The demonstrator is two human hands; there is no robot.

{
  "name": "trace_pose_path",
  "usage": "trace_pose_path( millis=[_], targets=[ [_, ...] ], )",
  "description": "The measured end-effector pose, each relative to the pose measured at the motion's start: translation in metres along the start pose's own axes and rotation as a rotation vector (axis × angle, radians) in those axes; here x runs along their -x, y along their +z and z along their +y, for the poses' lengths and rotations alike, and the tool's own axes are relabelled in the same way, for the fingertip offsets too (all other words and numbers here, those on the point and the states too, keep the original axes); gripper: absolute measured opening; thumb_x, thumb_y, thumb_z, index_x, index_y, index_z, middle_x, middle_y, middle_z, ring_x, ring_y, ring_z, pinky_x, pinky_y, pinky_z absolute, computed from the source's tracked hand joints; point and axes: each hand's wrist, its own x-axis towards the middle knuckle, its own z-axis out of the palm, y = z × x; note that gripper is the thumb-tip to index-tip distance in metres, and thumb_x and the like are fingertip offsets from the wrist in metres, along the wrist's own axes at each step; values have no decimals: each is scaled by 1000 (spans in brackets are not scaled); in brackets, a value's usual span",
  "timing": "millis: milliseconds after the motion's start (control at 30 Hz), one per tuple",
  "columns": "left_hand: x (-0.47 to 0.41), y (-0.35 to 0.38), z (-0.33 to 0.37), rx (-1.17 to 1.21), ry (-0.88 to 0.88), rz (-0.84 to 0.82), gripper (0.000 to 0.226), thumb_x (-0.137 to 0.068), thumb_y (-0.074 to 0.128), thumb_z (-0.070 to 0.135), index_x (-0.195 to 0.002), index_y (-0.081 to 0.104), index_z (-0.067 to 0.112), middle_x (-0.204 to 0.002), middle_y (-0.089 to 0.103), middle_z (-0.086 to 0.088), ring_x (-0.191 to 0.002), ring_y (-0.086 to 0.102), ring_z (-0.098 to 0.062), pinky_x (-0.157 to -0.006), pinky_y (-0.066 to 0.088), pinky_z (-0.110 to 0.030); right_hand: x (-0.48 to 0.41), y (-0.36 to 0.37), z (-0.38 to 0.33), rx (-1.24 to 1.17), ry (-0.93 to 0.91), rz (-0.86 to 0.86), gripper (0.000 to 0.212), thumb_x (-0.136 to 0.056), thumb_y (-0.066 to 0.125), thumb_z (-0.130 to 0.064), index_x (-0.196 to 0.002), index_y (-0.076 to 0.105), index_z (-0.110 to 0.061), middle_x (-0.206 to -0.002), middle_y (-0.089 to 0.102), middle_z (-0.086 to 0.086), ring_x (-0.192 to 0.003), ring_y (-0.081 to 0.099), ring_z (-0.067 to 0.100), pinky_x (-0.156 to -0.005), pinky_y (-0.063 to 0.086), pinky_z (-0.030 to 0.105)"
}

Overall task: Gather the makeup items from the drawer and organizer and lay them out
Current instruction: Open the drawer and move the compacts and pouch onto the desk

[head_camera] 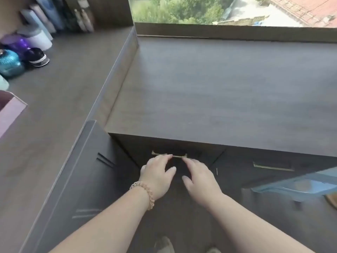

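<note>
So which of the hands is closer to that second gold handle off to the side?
The right hand. It is at the middle drawer handle, nearer the side handle on the neighbouring drawer front. The left hand, with the bracelet, is farther away.

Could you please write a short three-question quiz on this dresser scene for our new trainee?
1. True or false: makeup items already lie on the dresser top.
2. Which wrist wears the bead bracelet? A) left B) right C) neither
3. Fill in: both hands reach for the brass ______ of the drawer below the top's front edge.

Key
1. False: no makeup shows on the top.
2. A: it sits on the wrist of the left hand; the right hand has a bare wrist.
3. Handle: the left fingers reach it, though motion blur hides whether they grip it.
</note>
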Motion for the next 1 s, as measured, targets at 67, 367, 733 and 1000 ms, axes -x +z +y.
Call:
trace_pose_path(
  millis=[67, 367, 733, 1000],
  targets=[
    [-10, 7, -8, -279, 92, 0, 48, -90, 47, 36, -137, 40, 31, -142, 43, 14, -132, 36, -13, -107, 29, -39, -17, 12, 2, 138, -69, 44, 57, -87, 51, -19, -142, 35, -22, -141, 45, 0, -128, 39, 24, -104, 35, 38],
    [-41, 35, -44, -552, 53, -17, 67, -89, 49, 36, -147, 19, 24, -156, 18, 3, -142, 16, -19, -108, 24, -40, -50, 50, 14, 445, -110, 5, 67, -83, 50, -15, -145, 26, -19, -149, 32, 4, -139, 24, 28, -98, 34, 40],
    [-9, 65, -63, -761, 123, 143, 65, -73, 58, 26, -135, 40, 20, -129, 49, 0, -110, 47, -23, -78, 38, -36, -23, 80, 32, 600, -218, 80, 66, -71, 32, -18, -136, 44, -10, -126, 56, 10, -123, 48, 33, -96, 41, 49],
    [38, 78, -76, -779, 121, 176, 67, -62, 70, 20, -123, 44, 15, -114, 59, -6, -104, 51, -26, -70, 41, -40, 26, 82, 21, 501, -489, 317, 62, -78, 40, -16, -140, 40, -18, -141, 37, 4, -133, 32, 27, -114, 12, 44]
  ],
)
